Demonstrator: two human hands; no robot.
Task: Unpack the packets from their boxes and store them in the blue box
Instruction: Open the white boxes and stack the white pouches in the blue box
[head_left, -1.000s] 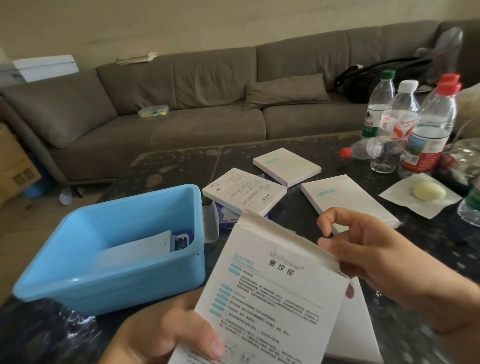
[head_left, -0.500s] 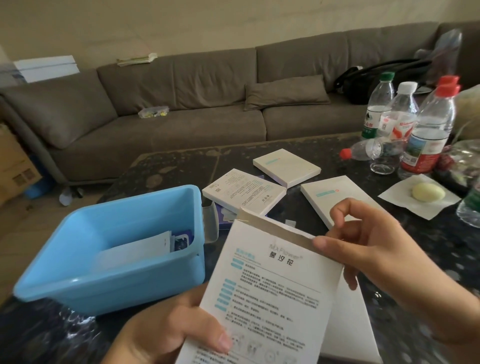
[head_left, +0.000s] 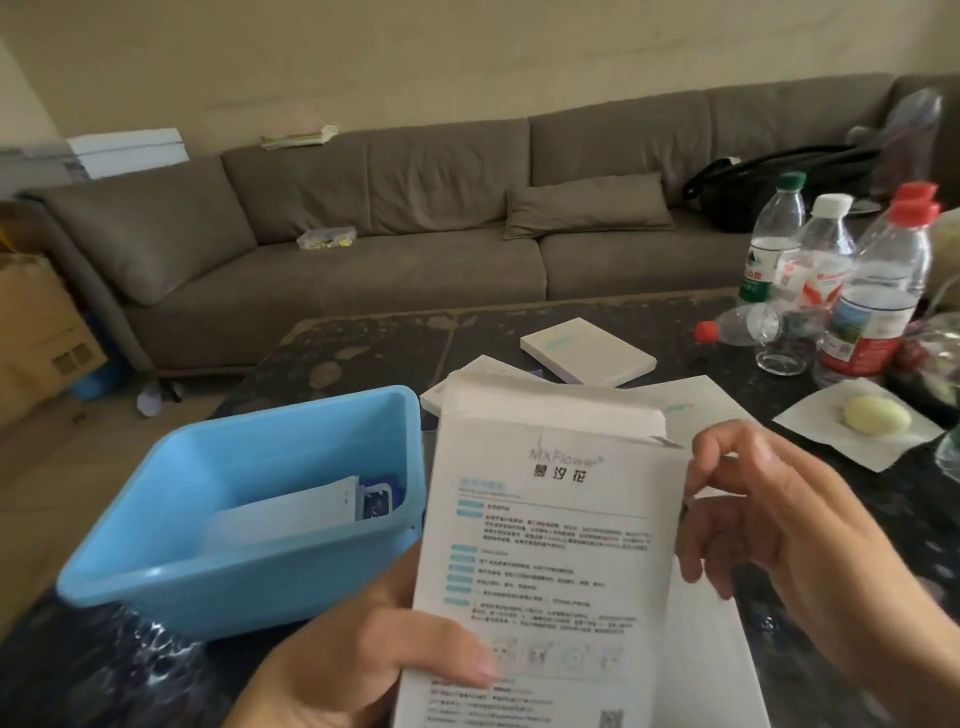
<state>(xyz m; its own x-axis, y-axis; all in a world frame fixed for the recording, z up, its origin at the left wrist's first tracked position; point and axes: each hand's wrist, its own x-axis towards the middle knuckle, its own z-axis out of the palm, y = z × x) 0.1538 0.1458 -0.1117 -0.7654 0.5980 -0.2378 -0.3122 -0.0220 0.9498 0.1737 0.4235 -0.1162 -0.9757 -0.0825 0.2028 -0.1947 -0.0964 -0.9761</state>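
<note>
I hold a flat white packet box (head_left: 550, 545) printed with text upright in front of me. My left hand (head_left: 374, 660) grips its lower left edge, thumb across the front. My right hand (head_left: 774, 525) pinches its upper right corner beside the raised top flap (head_left: 550, 402). The blue box (head_left: 249, 566) stands on the table to the left and holds a white packet (head_left: 291, 512) and a dark blue packet (head_left: 379, 499). A closed white box (head_left: 587, 351) lies farther back. Other white boxes are partly hidden behind the held one.
The dark speckled table (head_left: 883, 499) carries several water bottles (head_left: 872, 296) at the back right and a pale yellow lump on a white napkin (head_left: 810, 436). A grey sofa (head_left: 415, 234) runs behind. A cardboard carton (head_left: 36, 322) sits on the floor at left.
The held box has risen and now stands more upright, its top flap folded up and back. My right hand has shifted from the flap's edge to the upper right corner.
</note>
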